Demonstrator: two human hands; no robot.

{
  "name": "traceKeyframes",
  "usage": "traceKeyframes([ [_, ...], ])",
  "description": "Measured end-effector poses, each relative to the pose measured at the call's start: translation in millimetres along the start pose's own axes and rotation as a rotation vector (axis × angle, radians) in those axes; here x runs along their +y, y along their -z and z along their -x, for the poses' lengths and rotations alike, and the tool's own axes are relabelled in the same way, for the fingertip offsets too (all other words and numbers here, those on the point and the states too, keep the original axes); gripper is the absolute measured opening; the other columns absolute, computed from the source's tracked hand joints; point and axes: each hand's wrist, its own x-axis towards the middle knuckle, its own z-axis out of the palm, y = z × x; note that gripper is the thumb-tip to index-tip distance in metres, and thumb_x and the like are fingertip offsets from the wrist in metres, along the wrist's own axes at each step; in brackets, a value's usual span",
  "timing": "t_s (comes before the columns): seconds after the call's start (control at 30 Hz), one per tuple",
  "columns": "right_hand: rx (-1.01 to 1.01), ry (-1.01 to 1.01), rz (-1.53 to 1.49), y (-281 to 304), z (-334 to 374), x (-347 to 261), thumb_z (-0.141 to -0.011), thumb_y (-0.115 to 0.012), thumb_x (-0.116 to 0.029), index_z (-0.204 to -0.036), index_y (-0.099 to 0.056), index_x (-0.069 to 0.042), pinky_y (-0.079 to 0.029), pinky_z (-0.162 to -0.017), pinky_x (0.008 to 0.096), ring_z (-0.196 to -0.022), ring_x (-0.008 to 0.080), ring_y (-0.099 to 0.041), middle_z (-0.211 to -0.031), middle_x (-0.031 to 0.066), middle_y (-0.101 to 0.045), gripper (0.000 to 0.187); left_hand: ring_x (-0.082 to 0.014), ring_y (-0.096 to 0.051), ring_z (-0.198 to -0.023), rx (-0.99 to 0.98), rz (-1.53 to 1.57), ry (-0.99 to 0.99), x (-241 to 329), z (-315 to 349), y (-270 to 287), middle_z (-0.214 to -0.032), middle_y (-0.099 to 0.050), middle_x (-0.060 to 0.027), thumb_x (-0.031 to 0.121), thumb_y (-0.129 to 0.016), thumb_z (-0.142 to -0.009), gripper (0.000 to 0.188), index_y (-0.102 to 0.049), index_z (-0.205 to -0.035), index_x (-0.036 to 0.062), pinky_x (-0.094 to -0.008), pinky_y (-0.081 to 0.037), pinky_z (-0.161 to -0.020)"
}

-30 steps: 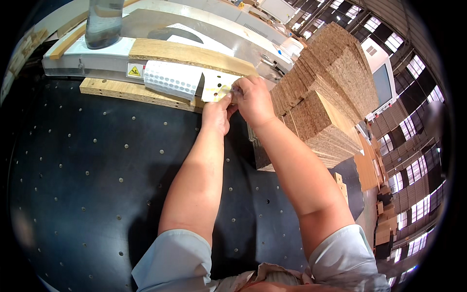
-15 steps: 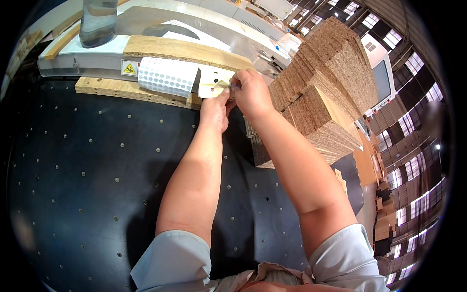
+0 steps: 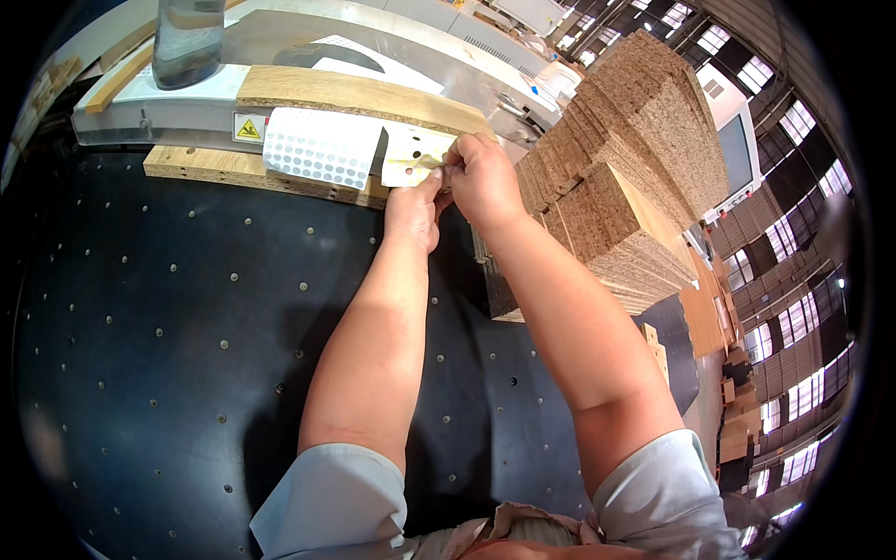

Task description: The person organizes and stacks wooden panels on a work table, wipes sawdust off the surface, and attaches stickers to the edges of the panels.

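Note:
Both my hands meet at a pale yellow backing sheet [image 3: 407, 155] that lies against a wooden strip [image 3: 233, 171] at the far edge of the black perforated table [image 3: 168, 327]. My left hand [image 3: 415, 210] pinches the sheet's lower right edge. My right hand [image 3: 481, 175] is closed over the same edge from the right, fingertips against the left hand's. A white sheet of small round stickers [image 3: 322, 147] lies just left of the yellow one.
Stacks of chipboard panels [image 3: 621, 168] rise right of my right arm. Behind the wooden strip runs a grey machine rail [image 3: 159, 117] with a yellow warning label, a wooden board [image 3: 355, 93] and a grey cylinder [image 3: 187, 37].
My hands have stayed at the yellow sheet. The fingers shifted slightly along its edge, and the view moved a little.

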Motion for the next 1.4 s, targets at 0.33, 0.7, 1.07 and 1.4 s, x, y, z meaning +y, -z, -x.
traceKeyframes([
  [0.33, 0.001, -0.044, -0.047, 3.9, 9.1, -1.9, -0.072, -0.066, -0.001, -0.085, -0.060, -0.002, -0.049, -0.073, 0.0385, -0.084, 0.0335, -0.059, -0.086, 0.0146, -0.061, 0.014, -0.0168, -0.059, -0.098, -0.086, 0.035, -0.018, 1.8, 0.4, 5.4, -0.111, -0.061, -0.0033, 0.009, -0.063, -0.087, 0.036, -0.052, -0.121, 0.0076, -0.0328, -0.049, -0.077],
  [0.7, -0.084, 0.066, 0.143, 13.5, 8.7, -4.8, -0.078, -0.061, -0.011, -0.084, -0.066, -0.005, -0.051, -0.071, 0.0402, -0.081, 0.0329, -0.061, -0.087, 0.0121, -0.062, 0.010, -0.0189, -0.059, -0.099, -0.100, 0.059, -0.063, 0.6, 0.9, 4.5, -0.113, -0.059, -0.0053, 0.008, -0.062, -0.087, 0.036, -0.052, -0.122, 0.0051, -0.0337, -0.049, -0.080],
  [1.07, -0.149, 0.233, 0.337, 14.0, 3.2, -5.5, -0.074, -0.058, -0.014, -0.074, -0.062, -0.005, -0.052, -0.068, 0.0410, -0.077, 0.0303, -0.062, -0.080, 0.0109, -0.061, 0.010, -0.0181, -0.063, -0.087, -0.029, 0.009, -0.169, -0.6, -1.0, 3.0, -0.101, -0.065, -0.0095, 0.005, -0.065, -0.085, 0.024, -0.061, -0.108, -0.0028, -0.0323, -0.050, -0.078],
  [1.4, -0.148, 0.065, 0.086, 13.5, -3.4, 2.9, -0.076, -0.059, -0.020, -0.074, -0.065, -0.002, -0.051, -0.071, 0.0424, -0.075, 0.0341, -0.062, -0.080, 0.0160, -0.064, 0.018, -0.0189, -0.062, -0.094, -0.039, -0.005, -0.143, -3.0, -6.0, 6.8, -0.109, -0.062, -0.0068, 0.003, -0.063, -0.085, 0.033, -0.055, -0.117, 0.0034, -0.0343, -0.052, -0.081],
])
